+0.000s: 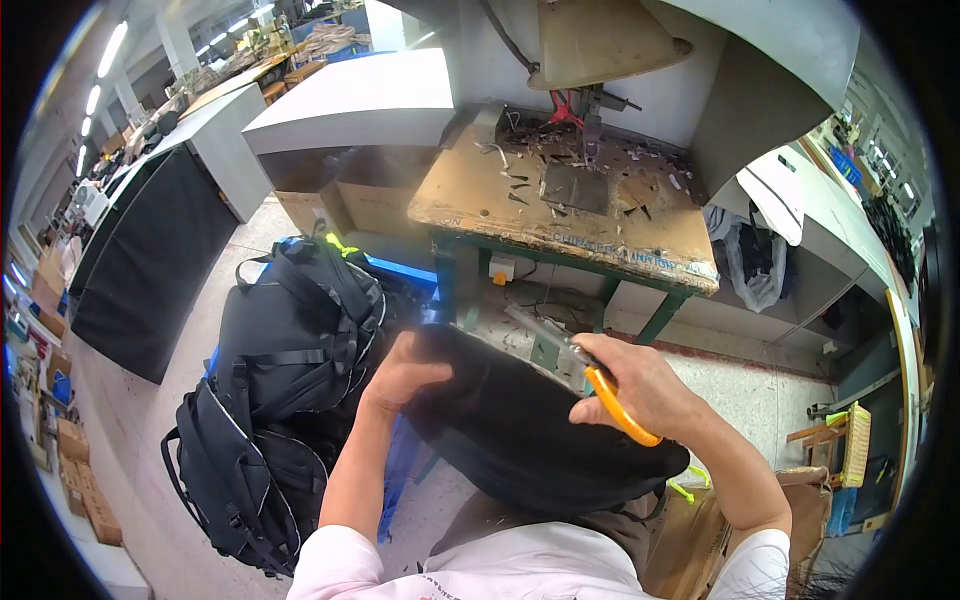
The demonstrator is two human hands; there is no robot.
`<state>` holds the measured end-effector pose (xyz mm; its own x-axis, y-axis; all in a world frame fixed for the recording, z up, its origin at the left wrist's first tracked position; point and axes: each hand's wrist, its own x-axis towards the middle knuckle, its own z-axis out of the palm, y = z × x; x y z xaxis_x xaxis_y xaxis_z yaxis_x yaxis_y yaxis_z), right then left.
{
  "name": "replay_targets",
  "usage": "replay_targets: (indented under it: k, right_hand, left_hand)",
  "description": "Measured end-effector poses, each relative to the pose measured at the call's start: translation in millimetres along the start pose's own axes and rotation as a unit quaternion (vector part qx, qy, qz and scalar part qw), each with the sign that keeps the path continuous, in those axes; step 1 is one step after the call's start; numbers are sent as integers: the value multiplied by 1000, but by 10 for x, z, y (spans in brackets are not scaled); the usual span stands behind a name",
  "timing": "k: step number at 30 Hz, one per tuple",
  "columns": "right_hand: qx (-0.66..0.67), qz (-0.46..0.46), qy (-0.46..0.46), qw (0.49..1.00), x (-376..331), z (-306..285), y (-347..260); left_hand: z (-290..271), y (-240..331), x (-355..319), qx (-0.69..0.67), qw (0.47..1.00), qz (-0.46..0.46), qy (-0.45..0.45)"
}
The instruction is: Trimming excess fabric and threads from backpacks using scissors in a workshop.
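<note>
A black backpack lies across my lap, its smooth dark panel facing up. My left hand presses on its upper left edge, fingers curled over the fabric. My right hand grips a pair of orange-handled scissors; the metal blades point up and left, just past the bag's top edge. The orange handle sticks out below my palm.
A pile of black backpacks sits on the floor to my left. Ahead stands a worn wooden workbench on green legs, littered with scraps, under a sewing machine. Cardboard boxes line the left; a yellow crate stands at right.
</note>
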<state>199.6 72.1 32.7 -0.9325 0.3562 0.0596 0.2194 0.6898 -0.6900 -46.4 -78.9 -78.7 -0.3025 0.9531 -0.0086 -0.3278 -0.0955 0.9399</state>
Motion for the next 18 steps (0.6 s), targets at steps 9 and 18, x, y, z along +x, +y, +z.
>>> replay_targets:
  k: [9, 18]
  right_hand:
    - [-116, -68, -76, 988, 179, 1, -95]
    - [-109, -65, -96, 987, 209, -52, -194]
  left_hand:
    - [209, 90, 15, 37, 998, 22, -38]
    - [235, 108, 19, 23, 999, -8, -34]
